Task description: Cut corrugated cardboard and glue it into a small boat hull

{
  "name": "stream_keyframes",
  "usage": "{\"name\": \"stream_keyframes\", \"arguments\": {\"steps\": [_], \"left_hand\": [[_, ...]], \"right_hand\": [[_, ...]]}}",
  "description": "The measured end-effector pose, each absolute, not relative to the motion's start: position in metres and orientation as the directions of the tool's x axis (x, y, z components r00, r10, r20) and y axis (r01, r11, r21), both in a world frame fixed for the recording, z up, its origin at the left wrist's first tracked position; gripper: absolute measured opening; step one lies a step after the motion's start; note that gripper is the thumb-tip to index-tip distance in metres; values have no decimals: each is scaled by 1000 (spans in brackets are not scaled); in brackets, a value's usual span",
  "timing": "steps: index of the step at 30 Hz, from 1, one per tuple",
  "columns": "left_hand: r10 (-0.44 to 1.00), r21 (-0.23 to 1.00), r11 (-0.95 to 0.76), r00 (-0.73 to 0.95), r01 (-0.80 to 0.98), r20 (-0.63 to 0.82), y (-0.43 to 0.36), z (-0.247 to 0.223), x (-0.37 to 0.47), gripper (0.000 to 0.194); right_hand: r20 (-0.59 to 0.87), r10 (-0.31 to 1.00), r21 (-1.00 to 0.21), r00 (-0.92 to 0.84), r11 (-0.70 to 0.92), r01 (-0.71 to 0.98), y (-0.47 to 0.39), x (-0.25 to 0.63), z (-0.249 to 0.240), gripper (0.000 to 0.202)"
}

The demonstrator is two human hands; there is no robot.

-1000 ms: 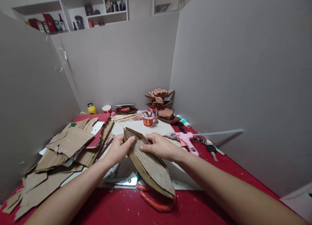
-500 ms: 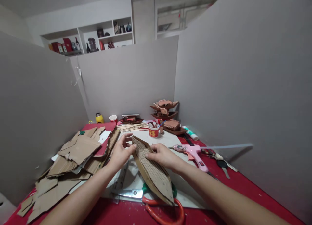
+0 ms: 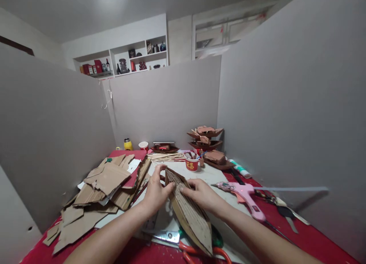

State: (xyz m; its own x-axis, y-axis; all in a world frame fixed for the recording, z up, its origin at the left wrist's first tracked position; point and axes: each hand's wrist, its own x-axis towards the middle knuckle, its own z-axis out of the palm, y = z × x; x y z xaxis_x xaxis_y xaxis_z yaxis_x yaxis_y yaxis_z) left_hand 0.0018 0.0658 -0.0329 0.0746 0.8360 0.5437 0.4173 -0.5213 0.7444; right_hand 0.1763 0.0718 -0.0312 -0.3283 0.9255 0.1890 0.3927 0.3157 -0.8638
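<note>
Between my hands is a long, boat-shaped cardboard model (image 3: 191, 214), pointed at both ends, with raised sides and lengthwise lines along its inside. My left hand (image 3: 157, 189) grips its far end, thumb on the inner face and fingers at the outer side. My right hand (image 3: 204, 195) holds the right side near the far end, thumb on the inner face; its other fingers are mostly hidden. Under the near end lie scissors (image 3: 168, 236) with orange and green handles, partly covered by the model.
Torn cardboard pieces (image 3: 107, 180) are heaped at left. A pink glue gun (image 3: 248, 197) with a long glue stick lies at right. Behind are a red paper cup (image 3: 191, 165), thin wooden sticks (image 3: 166, 157) and several brown model boats (image 3: 215, 159). Grey panels (image 3: 166, 104) enclose the table.
The view has tilted up and turned left, so everything sits lower and farther right. My left hand has closed more firmly on the model's far end; my right hand keeps its hold.
</note>
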Motion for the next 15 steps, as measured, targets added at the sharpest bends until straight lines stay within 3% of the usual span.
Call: {"name": "stream_keyframes", "arguments": {"steps": [6,15], "left_hand": [[805,702,-553,74,449,588,63,-35,3,50],[771,635,-587,106,502,628,65,-41,4,56]], "right_hand": [[259,928,-821,-269,358,445,72,175,-30,40],[411,882,-763,-230,471,444,73,178,-35,38]]}}
